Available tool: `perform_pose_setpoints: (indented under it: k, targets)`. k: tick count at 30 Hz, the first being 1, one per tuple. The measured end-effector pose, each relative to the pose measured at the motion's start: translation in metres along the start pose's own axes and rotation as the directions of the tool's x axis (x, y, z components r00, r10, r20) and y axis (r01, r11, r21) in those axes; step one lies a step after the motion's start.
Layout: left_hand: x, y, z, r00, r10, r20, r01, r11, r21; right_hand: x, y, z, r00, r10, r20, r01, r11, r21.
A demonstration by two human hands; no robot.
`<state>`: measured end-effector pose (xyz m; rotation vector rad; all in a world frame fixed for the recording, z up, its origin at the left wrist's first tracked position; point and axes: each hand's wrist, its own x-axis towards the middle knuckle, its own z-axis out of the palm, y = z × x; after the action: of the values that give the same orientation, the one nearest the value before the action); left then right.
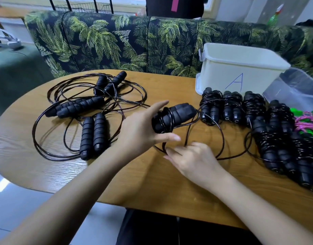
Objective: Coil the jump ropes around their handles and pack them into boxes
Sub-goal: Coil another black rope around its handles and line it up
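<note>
Oval wood-grain bench [46, 170] set before a dark sofa with green palm-leaf print [116, 43]. At centre, left hand [143, 129] clasped round the near end of a pair of black ribbed foam handles [177, 114], held side by side above the bench and pointing right. Two digits of this hand outstretched, one above and one below the pair. A few turns of thin dark glossy cord [167, 119] wound about the handles close to the hand, the remainder running out from the far end in a wide slack loop on the bench. Right hand [194, 160] low over the bench, just below the handles, fingers loosely bent at the near part of that loop. Blurred here, so pinching or merely touching the cord: cannot tell. To the left, a tangle of uncoiled black jump ropes [51, 110], several handle pairs lying among overlapping loops. To the right, tightly wrapped black rope bundles [231, 108] packed side by side, from the front of a white lidded plastic box marked with a blue letter A [240, 68] down to the right edge. Beside that box, a clear plastic container [297, 85]. Below it, a green-and-pink jump rope [308, 121] touching the bundles.
</note>
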<state>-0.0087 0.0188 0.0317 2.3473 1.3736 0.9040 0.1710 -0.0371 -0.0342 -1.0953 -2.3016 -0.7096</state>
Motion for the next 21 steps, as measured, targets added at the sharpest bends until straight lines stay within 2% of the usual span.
perform_pose_setpoints:
  k: [3,7,12,16,21]
  targets:
    - [-0.003,-0.001,0.0,0.996,0.055,-0.073,-0.055,0.998,0.007,-0.003,0.014,0.002,1.0,-0.005,0.014,0.005,1.0,-0.016]
    - [-0.002,-0.013,-0.002,0.997,0.034,-0.076,-0.025,0.993,0.114,-0.017,0.046,-0.003,0.998,0.011,0.065,-0.009,1.0,-0.021]
    - [0.001,-0.029,-0.002,0.99,0.089,-0.109,-0.074,0.988,0.133,-0.029,0.08,-0.015,0.991,0.013,0.13,-0.025,0.996,0.088]
    - [0.002,-0.043,-0.006,0.984,0.127,-0.127,-0.113,0.987,0.113,-0.033,0.102,-0.026,0.963,0.164,0.213,-0.222,0.933,0.285]
    - [0.0,-0.05,-0.009,0.971,0.215,-0.102,-0.204,0.973,0.109,-0.029,0.123,-0.025,0.926,0.249,0.284,-0.335,0.889,0.313]
